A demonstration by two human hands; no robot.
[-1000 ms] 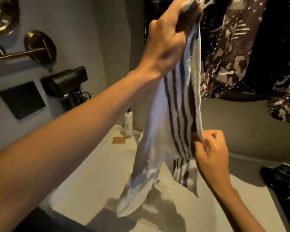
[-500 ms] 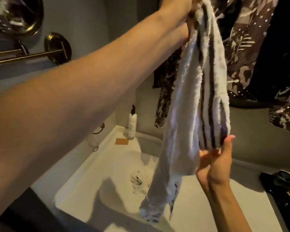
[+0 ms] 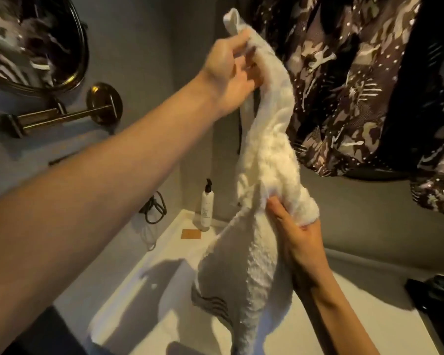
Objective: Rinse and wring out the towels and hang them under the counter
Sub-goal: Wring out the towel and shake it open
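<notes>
A white towel with dark stripes (image 3: pixel 267 160) hangs lengthwise in the air above the white sink (image 3: pixel 144 283). My left hand (image 3: pixel 231 73) pinches its top end high up, near the patterned fabric. My right hand (image 3: pixel 295 231) grips a bunched fold of the towel lower down, on its right side. The towel's white side faces me; the stripes show only at its lower left corner (image 3: pixel 210 303). Its bottom end runs out of the frame.
A white pump bottle (image 3: pixel 207 204) and a small tan pad (image 3: pixel 190 234) stand at the sink's far corner. A round mirror (image 3: pixel 36 39) on a brass arm (image 3: pixel 59 116) juts from the left wall. Dark patterned fabric (image 3: pixel 356 80) hangs at the right. Dark objects (image 3: pixel 438 298) sit at the right edge.
The towel has turned so that its white side now faces me instead of the stripes. My left hand has come down a little and is fully in view. My right hand has kept its grip lower down.
</notes>
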